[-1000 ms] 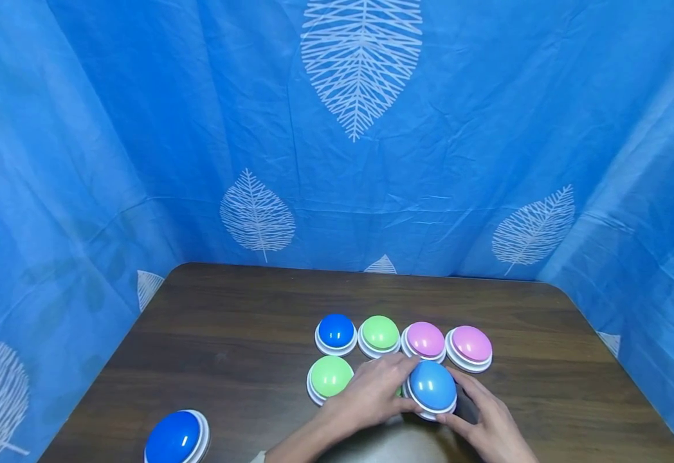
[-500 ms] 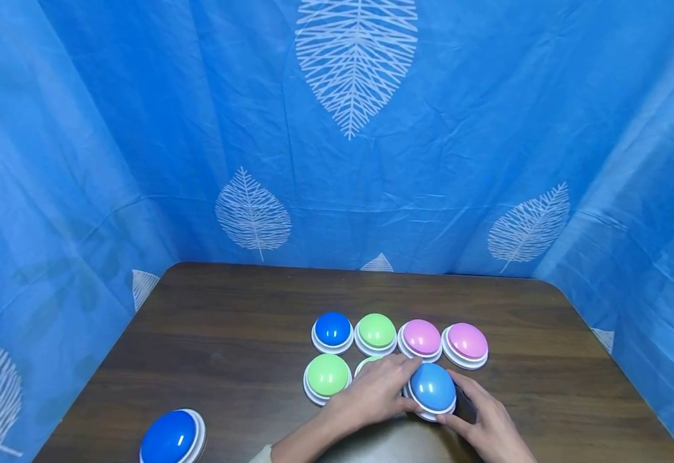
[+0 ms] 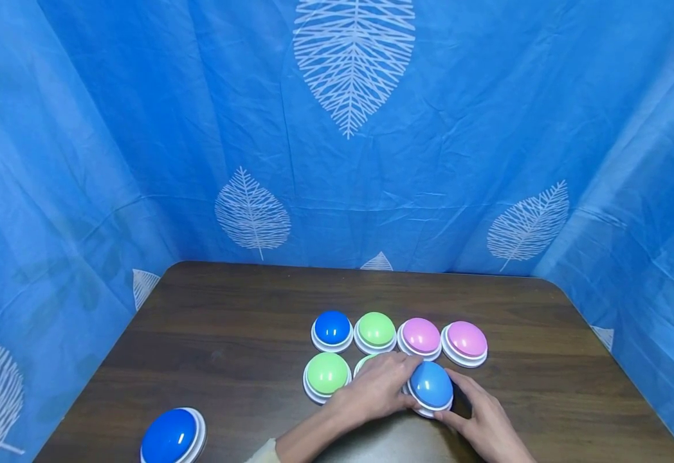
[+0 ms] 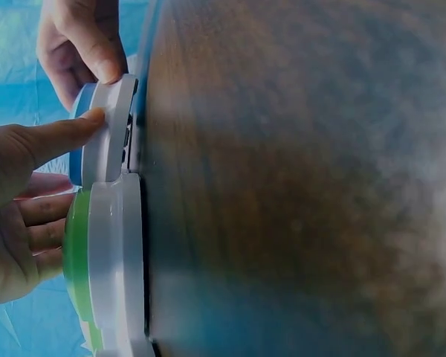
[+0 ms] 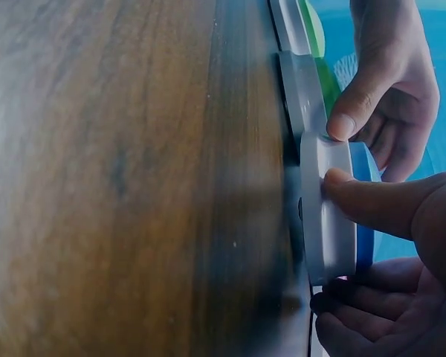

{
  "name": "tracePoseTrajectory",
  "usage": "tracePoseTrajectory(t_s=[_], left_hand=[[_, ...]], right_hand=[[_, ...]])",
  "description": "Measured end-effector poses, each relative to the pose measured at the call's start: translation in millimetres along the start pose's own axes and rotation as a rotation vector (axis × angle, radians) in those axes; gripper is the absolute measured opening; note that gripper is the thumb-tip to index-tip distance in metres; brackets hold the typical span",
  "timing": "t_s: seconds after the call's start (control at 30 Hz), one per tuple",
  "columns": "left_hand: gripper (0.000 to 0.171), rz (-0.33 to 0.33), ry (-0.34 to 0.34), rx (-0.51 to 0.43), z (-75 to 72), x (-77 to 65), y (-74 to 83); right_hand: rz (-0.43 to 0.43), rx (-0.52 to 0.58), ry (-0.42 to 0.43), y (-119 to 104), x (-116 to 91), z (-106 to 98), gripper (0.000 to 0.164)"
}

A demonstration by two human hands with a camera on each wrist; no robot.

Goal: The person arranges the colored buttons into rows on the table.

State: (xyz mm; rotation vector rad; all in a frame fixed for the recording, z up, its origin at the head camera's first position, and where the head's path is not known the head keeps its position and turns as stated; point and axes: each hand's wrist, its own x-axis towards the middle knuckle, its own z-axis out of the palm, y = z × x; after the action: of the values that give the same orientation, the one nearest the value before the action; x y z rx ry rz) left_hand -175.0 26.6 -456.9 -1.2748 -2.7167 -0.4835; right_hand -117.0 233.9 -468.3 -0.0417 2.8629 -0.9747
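Note:
A light blue push button (image 3: 431,384) with a white base is held from both sides. My left hand (image 3: 374,388) grips its left edge, and my right hand (image 3: 483,415) grips the right, thumbs at the near side. In the left wrist view the base (image 4: 108,130) tilts, its underside partly showing above the table. Beside it, a green button (image 4: 78,256) stands flat on the table; in the head view my left hand mostly covers that one. Another green button (image 3: 328,373) sits to the left of my left hand.
Behind the hands runs a row: a dark blue button (image 3: 332,328), a green one (image 3: 376,329) and two pink buttons (image 3: 420,335). A larger-looking blue button (image 3: 169,436) lies at the near left of the wooden table (image 3: 244,308). Blue leaf-print curtains (image 3: 429,161) surround it.
Both hands keep hold of the light blue button, which has shifted only slightly. The head view has turned a little, and more of the green button behind my left hand shows.

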Motion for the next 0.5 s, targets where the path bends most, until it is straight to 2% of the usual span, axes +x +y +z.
tracePoseTrajectory(t_s=[0.3,0.5], left_hand=[[0.06,-0.005,0.004,0.022,3.7,4.9,0.6],[0.062,-0.005,-0.005,0.043,6.5,5.2,0.5]], right_hand=[[-0.033,-0.003,0.029,3.9,0.9,1.4,0.076],[-0.016,-0.011,0.019,4.7,1.6,2.1,0.077]])
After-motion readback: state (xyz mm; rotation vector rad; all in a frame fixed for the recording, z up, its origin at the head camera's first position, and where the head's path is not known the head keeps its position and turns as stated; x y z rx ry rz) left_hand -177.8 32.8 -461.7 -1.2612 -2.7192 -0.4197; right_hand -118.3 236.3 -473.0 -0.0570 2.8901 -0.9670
